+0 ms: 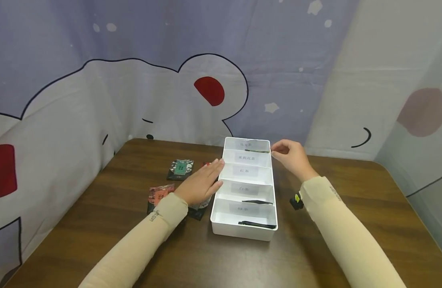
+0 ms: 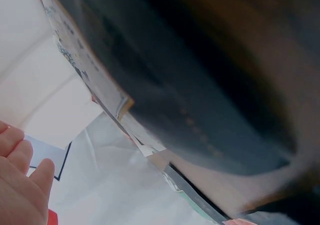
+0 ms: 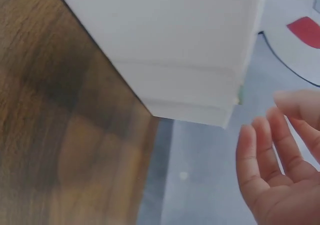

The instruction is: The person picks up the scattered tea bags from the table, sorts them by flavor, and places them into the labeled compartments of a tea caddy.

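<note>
A long white divided box (image 1: 244, 231) with labelled compartments stands on the table. Flat sachets rest in it: a thin greenish one (image 1: 257, 151) in the rearmost compartment, a dark one (image 1: 257, 202) in the second from the front, and a black one (image 1: 257, 225) in the front. My left hand (image 1: 203, 182) lies at the box's left rim with straight fingers, above loose sachets; whether it touches the rim I cannot tell. My right hand (image 1: 291, 156) is beside the rear right corner, fingers loosely bent. In the right wrist view nothing lies between its fingers.
Left of the box lie a green-labelled sachet (image 1: 180, 169), a red-labelled one (image 1: 159, 195), and a dark one (image 1: 197, 213) partly under the left hand. A small black item with a yellow mark (image 1: 296, 201) shows by the right wrist. A printed curtain (image 1: 163, 96) hangs behind the table.
</note>
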`<state>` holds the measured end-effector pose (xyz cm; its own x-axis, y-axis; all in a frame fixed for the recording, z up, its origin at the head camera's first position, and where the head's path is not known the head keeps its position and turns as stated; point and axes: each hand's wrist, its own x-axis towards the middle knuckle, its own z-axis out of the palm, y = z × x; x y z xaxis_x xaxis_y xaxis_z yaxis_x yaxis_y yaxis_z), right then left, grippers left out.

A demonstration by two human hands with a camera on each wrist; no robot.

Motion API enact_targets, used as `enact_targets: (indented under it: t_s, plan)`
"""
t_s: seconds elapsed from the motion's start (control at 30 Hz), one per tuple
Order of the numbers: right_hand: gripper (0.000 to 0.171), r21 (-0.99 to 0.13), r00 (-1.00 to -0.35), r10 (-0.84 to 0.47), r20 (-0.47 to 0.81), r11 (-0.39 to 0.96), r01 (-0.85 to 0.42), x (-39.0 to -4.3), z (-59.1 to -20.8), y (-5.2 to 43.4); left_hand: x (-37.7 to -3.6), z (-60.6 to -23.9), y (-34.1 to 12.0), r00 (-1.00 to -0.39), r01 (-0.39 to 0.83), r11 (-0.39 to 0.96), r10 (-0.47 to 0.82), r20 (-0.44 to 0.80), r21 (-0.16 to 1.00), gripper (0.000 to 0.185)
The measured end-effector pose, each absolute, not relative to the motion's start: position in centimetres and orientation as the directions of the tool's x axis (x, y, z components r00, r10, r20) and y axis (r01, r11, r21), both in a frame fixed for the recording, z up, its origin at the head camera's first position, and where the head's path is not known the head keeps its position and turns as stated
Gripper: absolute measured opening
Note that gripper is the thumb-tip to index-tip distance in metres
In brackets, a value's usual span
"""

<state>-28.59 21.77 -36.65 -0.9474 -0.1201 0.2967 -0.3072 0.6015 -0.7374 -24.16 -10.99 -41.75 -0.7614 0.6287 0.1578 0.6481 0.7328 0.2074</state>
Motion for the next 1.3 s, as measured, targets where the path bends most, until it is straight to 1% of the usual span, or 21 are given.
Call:
enact_targets:
  t_s: [0.13, 0.27, 0.4, 0.5, 0.8, 1.03, 1.17, 1.3]
  plan:
    - [0.017, -0.720, -0.944, -0.136, 0.302, 0.617, -0.319, -27.7, -36.1, 22.1, -24.2, -41.8, -11.1, -0.762, 0.647, 0.735, 0.627, 0.160, 0.203, 0.068]
    - [0.016, -0.675, -0.935, -0.172, 0.310, 0.653, -0.343, -26.6, -35.8, 22.6, -24.3, -41.9, -11.2, -0.758, 0.652, 0.733, 0.630, 0.167, 0.193, 0.067]
    - [0.017, -0.625, -0.927, -0.195, 0.319, 0.692, -0.361, -25.1, -35.6, 23.2, -24.3, -42.0, -11.2, -0.757, 0.653, 0.735, 0.631, 0.168, 0.183, 0.067]
    - [0.020, -0.599, -0.932, -0.196, 0.306, 0.721, -0.348, -23.7, -35.4, 23.8, -24.1, -41.9, -11.2, -0.759, 0.651, 0.741, 0.631, 0.162, 0.167, 0.067]
    - [0.033, -0.562, -0.971, -0.152, 0.186, 0.794, -0.232, -19.9, -35.2, 26.3, -23.9, -40.7, -11.0, -0.760, 0.647, 0.760, 0.638, 0.129, 0.052, 0.070]
    - [0.043, -0.546, -0.989, -0.121, 0.088, 0.824, -0.149, -17.7, -35.6, 28.5, -23.5, -40.0, -10.8, -0.759, 0.648, 0.760, 0.642, 0.107, 0.043, 0.069]
    - [0.048, -0.529, -0.995, -0.091, 0.031, 0.843, -0.094, -17.2, -36.1, 29.6, -23.4, -40.0, -10.9, -0.762, 0.644, 0.764, 0.639, 0.105, 0.030, 0.069]
    - [0.056, -0.508, -0.997, -0.051, -0.056, 0.861, -0.016, -17.0, -36.4, 30.7, -23.4, -40.1, -10.9, -0.759, 0.648, 0.760, 0.641, 0.116, 0.043, 0.069]
